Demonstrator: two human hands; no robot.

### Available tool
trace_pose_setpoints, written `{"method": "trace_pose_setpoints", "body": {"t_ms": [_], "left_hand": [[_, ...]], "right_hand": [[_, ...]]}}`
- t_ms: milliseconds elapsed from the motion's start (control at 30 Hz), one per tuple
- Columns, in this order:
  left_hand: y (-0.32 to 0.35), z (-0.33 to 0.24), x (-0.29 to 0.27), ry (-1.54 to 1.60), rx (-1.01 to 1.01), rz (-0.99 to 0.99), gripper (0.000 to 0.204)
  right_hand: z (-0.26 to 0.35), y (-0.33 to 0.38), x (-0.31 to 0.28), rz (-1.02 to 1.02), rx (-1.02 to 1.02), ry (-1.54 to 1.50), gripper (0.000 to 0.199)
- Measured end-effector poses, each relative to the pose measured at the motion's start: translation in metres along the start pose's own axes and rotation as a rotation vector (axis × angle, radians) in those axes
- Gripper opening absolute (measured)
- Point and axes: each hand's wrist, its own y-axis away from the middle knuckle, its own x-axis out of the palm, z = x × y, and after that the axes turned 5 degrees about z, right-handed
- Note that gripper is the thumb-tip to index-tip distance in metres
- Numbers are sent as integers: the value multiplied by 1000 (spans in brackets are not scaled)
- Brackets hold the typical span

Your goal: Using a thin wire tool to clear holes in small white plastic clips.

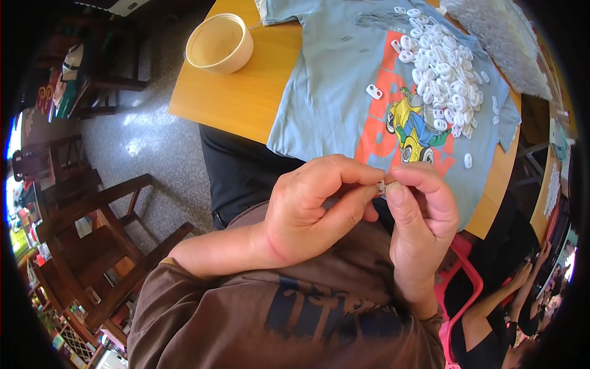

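We have small whitish piece (381, 187) right between fingertips of both hands, where they meet. Most of it hidden behind our fingers; its shape we cannot make out. Left hand (319, 206): thumb and forefinger pinched on piece. Right hand (424, 212): same, thumb and forefinger closed on it. Beyond, blue shirt (319, 104) spread on table (246, 101); heap of white pieces (444, 71) on shirt; pale bowl (243, 52) at far left.

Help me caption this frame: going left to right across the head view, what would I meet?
Dark wooden chair, round cream bowl, left hand, small whitish piece at the fingertips, right hand, loose white oval piece, another person's hand.
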Motion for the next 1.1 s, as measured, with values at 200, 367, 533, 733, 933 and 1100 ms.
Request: {"method": "trace_pose_setpoints", "body": {"t_ms": [200, 367, 533, 733, 933, 1100], "left_hand": [[0, 1, 0, -23, 27, -17, 19], [0, 1, 0, -40, 48, -16, 19], [1, 3, -2, -81, 56, -18, 18], [-1, 2, -3, -169, 131, 4, 18], [-3, 9, -5, -372, 340, -4, 18], [-3, 10, -6, -321, 228, 28, 18]], "right_hand": [[-1, 0, -2, 19, -8, 39, 12], [0, 1, -4, 32, 41, 45, 12], [1, -1, -6, 65, -11, 175, 10], [1, 1, -8, 49, -50, 277, 8], [1, -2, -6, 84, -92, 392, 5], [0, -3, -8, 98, -16, 398, 4]]}}
